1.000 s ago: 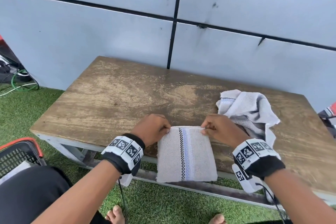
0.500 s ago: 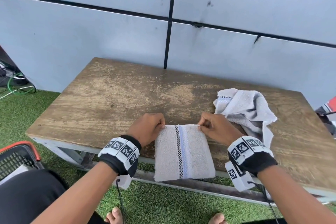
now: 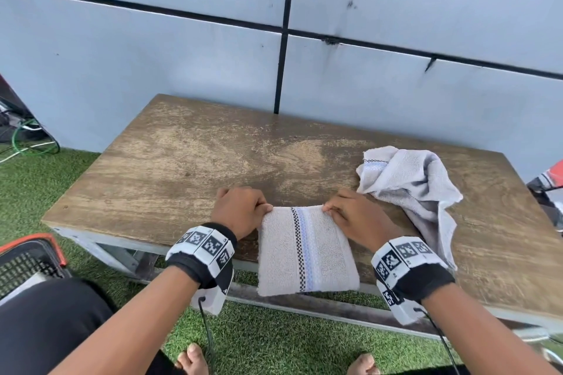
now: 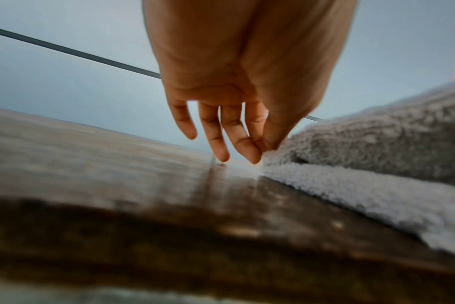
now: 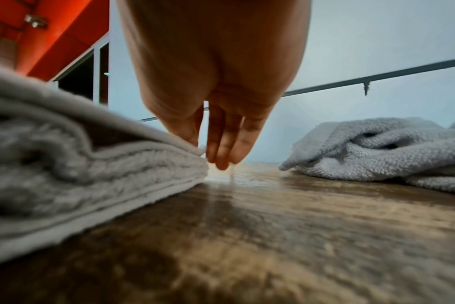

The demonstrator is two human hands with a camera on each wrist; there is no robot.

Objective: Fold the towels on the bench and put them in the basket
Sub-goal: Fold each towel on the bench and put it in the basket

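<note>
At the far left of the head view the basket [image 3: 29, 259], black mesh with a red rim, stands on the green grass [image 3: 274, 341] beside the person's dark-clad knee; it sits a little lower and further out in the picture than a second ago, because the camera has tipped, not because it moved.

The left hand [image 3: 240, 211] pinches the far left corner of the folded towel [image 3: 306, 253]. In the left wrist view the thumb and forefinger close on that corner [image 4: 269, 151] while the other fingers [image 4: 222, 148] hang loosely down, their tips close above the desk [image 3: 189, 173]. A second ago the hand held the same corner in the same way.

The folded towel lies at the near edge of the desk, its striped band running away from the person, its near half hanging over the edge. Its outline matches the earlier pictures; the far edge now looks drawn straight between the two hands.

The right hand [image 3: 355, 218] pinches the far right corner; the right wrist view shows the thumb on the top layer [image 5: 192, 144] and the fingers [image 5: 222, 156] pointing down beside the stacked layers.

To the right, just beyond that hand, the crumpled towel [image 3: 411, 186] lies heaped on the desk, one end trailing over the near edge, unchanged.
</note>
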